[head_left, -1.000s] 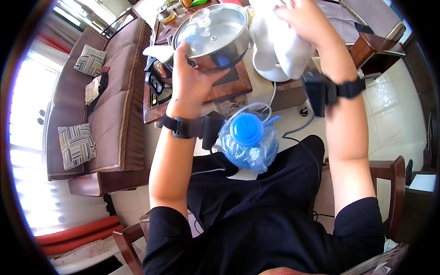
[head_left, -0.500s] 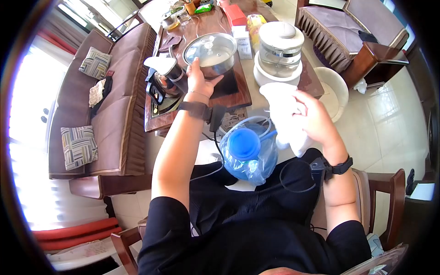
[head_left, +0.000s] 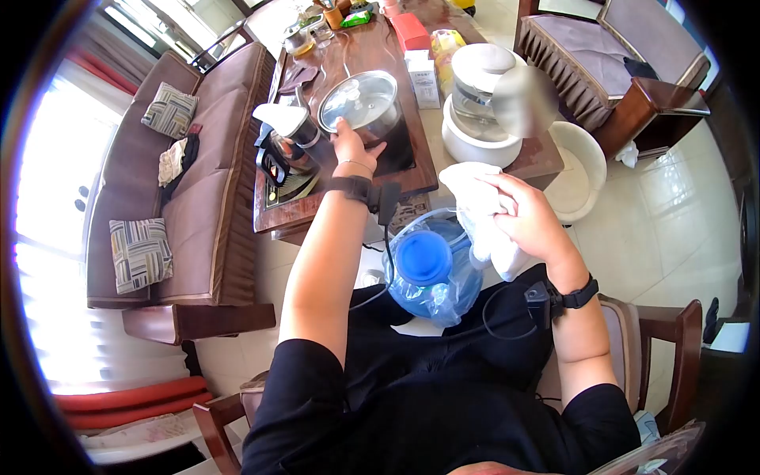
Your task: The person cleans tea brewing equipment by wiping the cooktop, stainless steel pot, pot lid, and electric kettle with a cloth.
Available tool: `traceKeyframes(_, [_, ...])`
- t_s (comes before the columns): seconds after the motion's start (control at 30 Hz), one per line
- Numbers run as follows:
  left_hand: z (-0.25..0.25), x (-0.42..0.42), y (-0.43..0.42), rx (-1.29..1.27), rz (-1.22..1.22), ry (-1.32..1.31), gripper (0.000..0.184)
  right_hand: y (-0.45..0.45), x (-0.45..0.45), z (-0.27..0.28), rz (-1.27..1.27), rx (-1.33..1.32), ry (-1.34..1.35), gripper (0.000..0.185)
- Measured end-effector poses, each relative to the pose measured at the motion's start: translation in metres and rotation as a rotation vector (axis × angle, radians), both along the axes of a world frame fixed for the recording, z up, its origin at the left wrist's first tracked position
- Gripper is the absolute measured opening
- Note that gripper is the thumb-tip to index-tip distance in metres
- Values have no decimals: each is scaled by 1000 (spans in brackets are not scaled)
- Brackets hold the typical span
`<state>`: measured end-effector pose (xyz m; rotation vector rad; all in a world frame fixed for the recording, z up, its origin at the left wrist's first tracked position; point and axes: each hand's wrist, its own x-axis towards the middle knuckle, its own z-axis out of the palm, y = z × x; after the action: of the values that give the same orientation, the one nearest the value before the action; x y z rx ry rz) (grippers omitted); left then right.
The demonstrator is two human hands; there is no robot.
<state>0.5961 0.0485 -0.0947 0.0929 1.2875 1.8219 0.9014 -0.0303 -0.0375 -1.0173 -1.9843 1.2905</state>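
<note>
My left hand [head_left: 356, 153] grips the near side of a steel pot [head_left: 385, 127], thumb up at the rim and fingers spread along its wall. A see-through glass lid [head_left: 360, 99] seems to cover the pot, which tilts slightly; whether it touches the dark cooktop is hidden. My right hand [head_left: 529, 220] is closed on a bunched white cloth [head_left: 475, 198] that hangs in folds. Below the cloth, between my legs, stands a blue water jug [head_left: 467, 285] with a round blue cap [head_left: 423, 257], partly wrapped in clear plastic.
A glass kettle [head_left: 473, 115] sits in a white base at the table's right edge. Left of the pot stands a black-handled jug [head_left: 277, 150]. A white carton [head_left: 424, 83] and a red box [head_left: 410, 33] stand behind. A sofa [head_left: 198, 190] runs along the left, and a cream stool [head_left: 578, 178] is right.
My left hand and the pot have shifted slightly lower, with the lid tilted more. The right hand has moved a little left and down with the cloth. The view has shifted slightly.
</note>
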Motion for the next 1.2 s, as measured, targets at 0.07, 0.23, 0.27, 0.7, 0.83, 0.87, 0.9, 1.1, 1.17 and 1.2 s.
traceKeyframes(0.07, [3,-5,1,-91,-38,-67,50,-1,-2,2,5,-15,8,54])
traceKeyframes(0.23, [-6,-13,-1,-130,-206,-36,52,2,-11,-1,27,71,20,54])
traceKeyframes(0.27, [-1,-3,-3,-145,-154,-9,50,2,-13,0,31,84,29,54])
traceKeyframes(0.7, [17,3,-75,-94,-286,-86,76,59,-73,-13,58,474,-187,47])
traceKeyframes(0.83, [17,-15,-141,53,-411,-7,67,91,-124,-59,32,621,-314,48])
traceKeyframes(0.87, [15,-15,-157,88,-388,11,59,89,-135,-62,62,587,-435,51])
traceKeyframes(0.9, [26,-8,-173,33,-376,83,56,88,-142,-66,90,554,-555,54])
traceKeyframes(1.1, [21,-12,-254,28,-360,58,52,87,-133,-79,305,708,-715,66])
traceKeyframes(1.17, [11,-15,-272,86,-301,1,50,85,-120,-77,453,729,-668,70])
traceKeyframes(1.2, [8,-15,-280,103,-278,-29,47,82,-114,-74,478,704,-647,73])
